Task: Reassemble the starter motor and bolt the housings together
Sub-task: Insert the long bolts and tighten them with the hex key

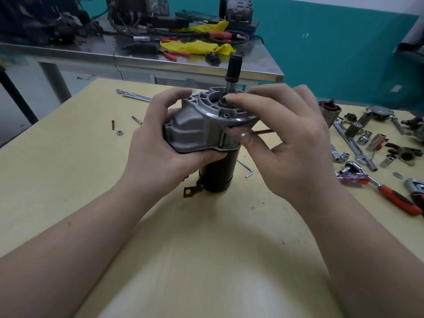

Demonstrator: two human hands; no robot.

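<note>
Head view: the left hand (158,143) grips the grey housing (202,127), fingers curled round its left side. The right hand (286,138) pinches a thin bolt (263,131) at the housing's right edge (forefinger resting on top). The motor (216,173) stands upright on the table (68,180), shaft (233,72) up.

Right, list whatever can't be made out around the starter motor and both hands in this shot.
- Head view: the right hand covers the right flank of the grey housing; whether a bolt sits there is hidden.
- The thin rod disappears behind the fingers; its tip is unseen.
- The left hand hides the housing's left edge.
- The black motor body is partly covered above by the housing.
- The ratchet handle is cut off by the right edge.
</note>
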